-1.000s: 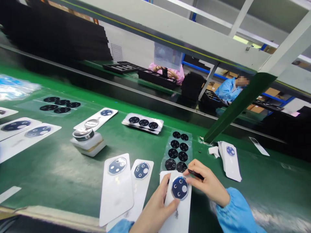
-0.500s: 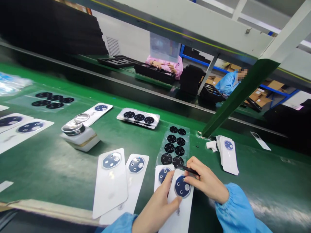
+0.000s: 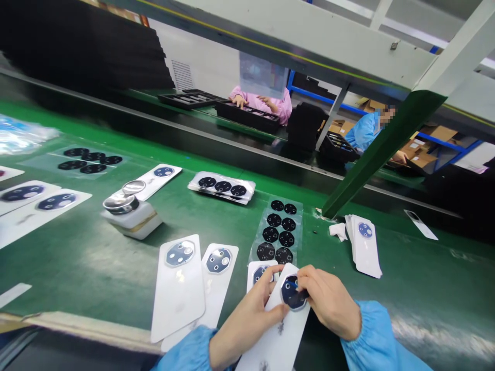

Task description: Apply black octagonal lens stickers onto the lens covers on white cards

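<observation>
A white phone back panel (image 3: 270, 337) with a dark blue octagonal camera area (image 3: 286, 289) is gripped by my left hand (image 3: 247, 315), fingers behind its left edge and thumb on its face. My right hand (image 3: 330, 301) is closed on a thin black stick-like tool (image 3: 299, 298), whose dark end lies over the camera area; the rest is hidden by the fingers. Another white panel (image 3: 252, 269) lies partly hidden behind my left hand. Just beyond it is a clear sheet (image 3: 295, 248) bearing rows of black discs (image 3: 274, 220).
Two overlapping white panels (image 3: 178, 293) lie to the left. Behind them stands a white bottle with a metal lid (image 3: 133, 219). A stack of panels (image 3: 367, 252) sits right, near a green post (image 3: 371, 149). Co-workers (image 3: 261, 103) sit across the bench.
My right hand has turned the black tool down onto the camera area. The held panel has tilted more, its lower end swinging left.
</observation>
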`<state>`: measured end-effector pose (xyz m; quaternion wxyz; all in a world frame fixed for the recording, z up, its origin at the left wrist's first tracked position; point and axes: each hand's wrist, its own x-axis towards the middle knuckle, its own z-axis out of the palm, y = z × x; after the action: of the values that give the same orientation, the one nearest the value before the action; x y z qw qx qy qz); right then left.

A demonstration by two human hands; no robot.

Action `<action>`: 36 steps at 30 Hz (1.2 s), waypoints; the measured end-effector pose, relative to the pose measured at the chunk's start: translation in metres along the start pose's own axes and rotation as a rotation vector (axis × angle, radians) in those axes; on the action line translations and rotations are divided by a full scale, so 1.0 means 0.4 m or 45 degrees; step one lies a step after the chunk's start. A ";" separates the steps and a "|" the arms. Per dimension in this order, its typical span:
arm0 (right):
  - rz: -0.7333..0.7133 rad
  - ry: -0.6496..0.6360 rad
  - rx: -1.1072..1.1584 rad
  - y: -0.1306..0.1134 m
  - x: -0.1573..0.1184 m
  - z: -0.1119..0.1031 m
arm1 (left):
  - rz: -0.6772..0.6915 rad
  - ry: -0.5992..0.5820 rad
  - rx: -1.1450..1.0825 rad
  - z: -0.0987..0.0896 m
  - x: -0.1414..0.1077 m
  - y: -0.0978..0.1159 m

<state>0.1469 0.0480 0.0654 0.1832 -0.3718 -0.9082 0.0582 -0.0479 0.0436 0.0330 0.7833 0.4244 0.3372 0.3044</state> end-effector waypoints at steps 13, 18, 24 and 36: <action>0.127 0.220 0.035 -0.027 -0.013 0.008 | 0.045 0.006 0.071 0.013 -0.016 0.032; 0.076 0.223 0.121 -0.005 -0.023 0.013 | 0.022 -0.030 -0.055 0.013 -0.015 0.033; 0.080 0.253 0.306 0.022 -0.056 0.027 | -0.089 -0.081 -0.224 0.009 -0.014 0.039; 0.658 0.744 0.854 0.045 -0.141 0.004 | 0.023 0.068 -0.097 0.018 0.007 0.041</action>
<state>0.1951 0.0218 0.0435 0.5181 -0.5056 -0.6290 0.2833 -0.0436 0.0498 0.0494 0.7868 0.3890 0.3425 0.3352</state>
